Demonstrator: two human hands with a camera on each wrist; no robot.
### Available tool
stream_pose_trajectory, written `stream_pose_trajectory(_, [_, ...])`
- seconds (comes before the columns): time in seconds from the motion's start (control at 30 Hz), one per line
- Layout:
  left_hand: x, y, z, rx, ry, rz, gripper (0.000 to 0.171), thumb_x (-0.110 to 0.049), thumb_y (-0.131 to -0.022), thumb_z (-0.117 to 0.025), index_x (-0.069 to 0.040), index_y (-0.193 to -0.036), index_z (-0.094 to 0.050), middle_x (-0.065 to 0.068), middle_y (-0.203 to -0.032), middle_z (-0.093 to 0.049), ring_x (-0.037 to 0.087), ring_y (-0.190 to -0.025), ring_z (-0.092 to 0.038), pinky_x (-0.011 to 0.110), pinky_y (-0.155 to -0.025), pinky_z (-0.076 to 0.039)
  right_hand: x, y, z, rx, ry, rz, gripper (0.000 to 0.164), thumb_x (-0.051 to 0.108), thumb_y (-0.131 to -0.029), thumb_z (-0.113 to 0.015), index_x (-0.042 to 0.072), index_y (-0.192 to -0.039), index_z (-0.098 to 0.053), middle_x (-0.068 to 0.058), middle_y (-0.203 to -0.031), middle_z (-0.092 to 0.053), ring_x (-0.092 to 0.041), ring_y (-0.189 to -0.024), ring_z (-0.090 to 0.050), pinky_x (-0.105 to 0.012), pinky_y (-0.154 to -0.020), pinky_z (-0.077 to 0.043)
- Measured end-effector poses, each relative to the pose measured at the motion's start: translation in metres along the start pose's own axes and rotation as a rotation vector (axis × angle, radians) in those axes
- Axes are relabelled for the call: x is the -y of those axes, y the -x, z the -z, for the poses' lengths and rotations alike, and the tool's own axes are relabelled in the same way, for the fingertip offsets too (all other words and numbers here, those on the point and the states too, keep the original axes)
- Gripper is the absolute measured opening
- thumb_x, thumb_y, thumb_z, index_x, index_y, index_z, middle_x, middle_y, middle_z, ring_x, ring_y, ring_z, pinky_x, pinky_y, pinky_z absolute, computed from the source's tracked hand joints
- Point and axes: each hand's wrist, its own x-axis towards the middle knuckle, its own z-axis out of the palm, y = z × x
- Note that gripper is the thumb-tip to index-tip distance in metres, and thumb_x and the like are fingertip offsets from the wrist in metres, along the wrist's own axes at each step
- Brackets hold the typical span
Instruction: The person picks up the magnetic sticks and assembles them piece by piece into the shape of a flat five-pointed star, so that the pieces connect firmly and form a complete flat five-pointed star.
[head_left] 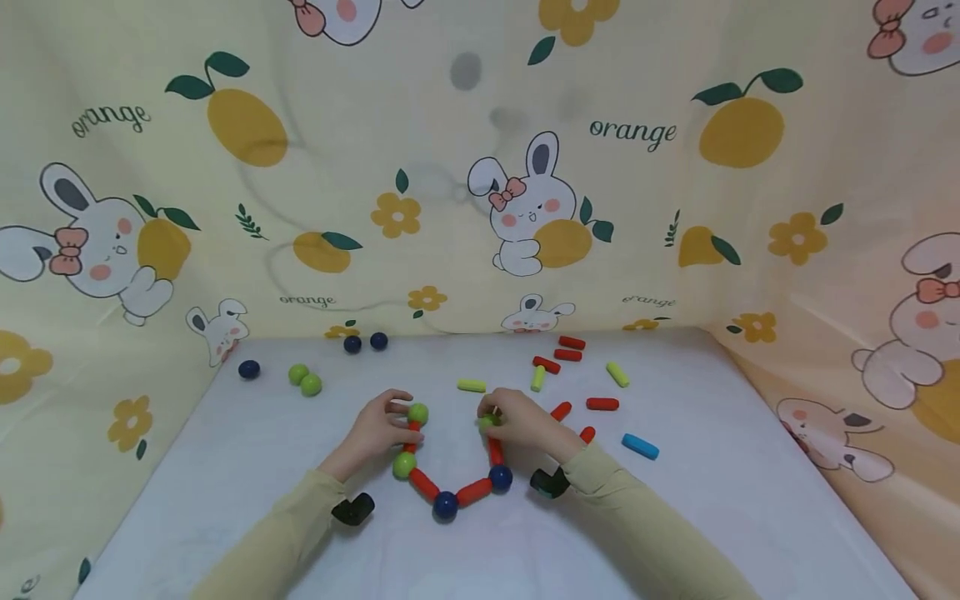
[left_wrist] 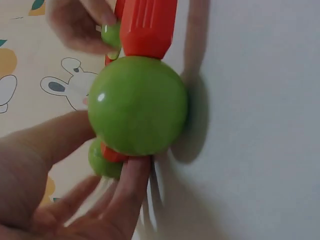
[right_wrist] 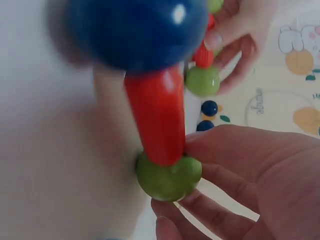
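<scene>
A chain of balls and red rods curves in a U on the white table. My left hand (head_left: 378, 429) grips a red rod (left_wrist: 112, 152) on the left side, between a green ball (head_left: 417, 413) at the far end and a nearer green ball (left_wrist: 137, 105). From there the chain runs through a red rod (head_left: 424, 484), a blue ball (head_left: 446, 506), another red rod (head_left: 474, 492) and a blue ball (head_left: 500, 477). My right hand (head_left: 521, 423) pinches a green ball (right_wrist: 167, 177) at the end of the right-side red rod (right_wrist: 157, 117).
Loose red rods (head_left: 602, 404), yellow-green rods (head_left: 472, 386) and a blue rod (head_left: 641, 446) lie right and back. Two green balls (head_left: 311, 384) and three dark blue balls (head_left: 250, 369) sit at the back left. A printed curtain (head_left: 420, 167) stands behind the table.
</scene>
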Motion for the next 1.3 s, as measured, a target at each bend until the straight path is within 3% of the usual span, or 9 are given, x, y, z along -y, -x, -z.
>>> stream_pose_trajectory(0.3, [-0.009, -0.027, -0.007, 0.235, 0.004, -0.084, 0.053, -0.007, -0.075, -0.082, -0.011, -0.122, -0.059, 0.006, -0.114, -0.062, 0.021, -0.095, -0.064, 0.038, -0.083, -0.054, -0.004, 0.049, -0.003, -0.024, -0.035, -0.016, 0.015, 0.022, -0.088, -0.071, 0.016, -0.100, -0.066, 0.008, -0.088, -0.057, -0.014, -0.082, -0.055, -0.026, -0.070, -0.050])
stream_pose_trajectory(0.5, [-0.017, -0.034, -0.009, 0.342, -0.020, -0.095, 0.053, -0.006, -0.077, -0.080, -0.013, -0.125, -0.059, 0.006, -0.114, -0.062, 0.020, -0.095, -0.063, 0.036, -0.082, -0.054, -0.007, 0.067, 0.002, -0.004, -0.076, 0.058, 0.019, 0.026, -0.088, -0.070, 0.016, -0.104, -0.066, 0.008, -0.090, -0.060, -0.013, -0.082, -0.056, -0.027, -0.070, -0.051])
stream_pose_trajectory(0.63, [-0.019, -0.035, -0.009, 0.367, -0.022, -0.105, 0.053, -0.004, -0.078, -0.078, -0.012, -0.126, -0.058, 0.006, -0.113, -0.063, 0.020, -0.094, -0.063, 0.037, -0.082, -0.054, -0.026, 0.065, 0.020, -0.099, -0.082, 0.122, 0.021, 0.011, -0.090, -0.066, 0.012, -0.111, -0.064, 0.001, -0.104, -0.063, -0.020, -0.096, -0.058, -0.035, -0.082, -0.051])
stream_pose_trajectory(0.77, [-0.017, -0.036, -0.009, 0.387, -0.019, -0.105, 0.052, -0.005, -0.078, -0.078, -0.013, -0.126, -0.058, 0.006, -0.114, -0.062, 0.020, -0.095, -0.063, 0.037, -0.084, -0.053, -0.048, 0.056, 0.035, -0.163, -0.040, 0.121, 0.031, -0.002, -0.086, -0.067, 0.012, -0.113, -0.064, -0.002, -0.112, -0.062, -0.028, -0.108, -0.055, -0.044, -0.091, -0.048])
stream_pose_trajectory(0.9, [-0.016, -0.038, -0.010, 0.394, -0.031, -0.106, 0.051, -0.007, -0.079, -0.078, -0.015, -0.125, -0.059, 0.006, -0.115, -0.062, 0.021, -0.096, -0.062, 0.037, -0.085, -0.053, -0.060, 0.045, 0.038, -0.080, 0.049, 0.107, 0.034, -0.002, -0.085, -0.068, 0.016, -0.115, -0.065, 0.003, -0.114, -0.061, -0.024, -0.111, -0.052, -0.043, -0.094, -0.047])
stream_pose_trajectory(1.07, [-0.015, -0.039, -0.011, 0.397, -0.025, -0.107, 0.050, -0.007, -0.079, -0.078, -0.014, -0.125, -0.059, 0.006, -0.115, -0.062, 0.021, -0.096, -0.061, 0.037, -0.085, -0.052, -0.066, 0.032, 0.034, -0.014, 0.126, 0.133, 0.034, -0.003, -0.084, -0.067, 0.018, -0.111, -0.069, 0.007, -0.107, -0.061, -0.015, -0.101, -0.052, -0.034, -0.089, -0.048])
stream_pose_trajectory(1.3, [-0.014, -0.037, -0.010, 0.393, -0.003, -0.094, 0.051, -0.007, -0.079, -0.078, -0.013, -0.126, -0.059, 0.007, -0.116, -0.062, 0.021, -0.095, -0.062, 0.037, -0.086, -0.052, -0.058, 0.026, 0.029, 0.010, 0.108, 0.133, 0.030, -0.003, -0.085, -0.068, 0.015, -0.108, -0.068, 0.007, -0.100, -0.060, -0.013, -0.094, -0.054, -0.032, -0.087, -0.049])
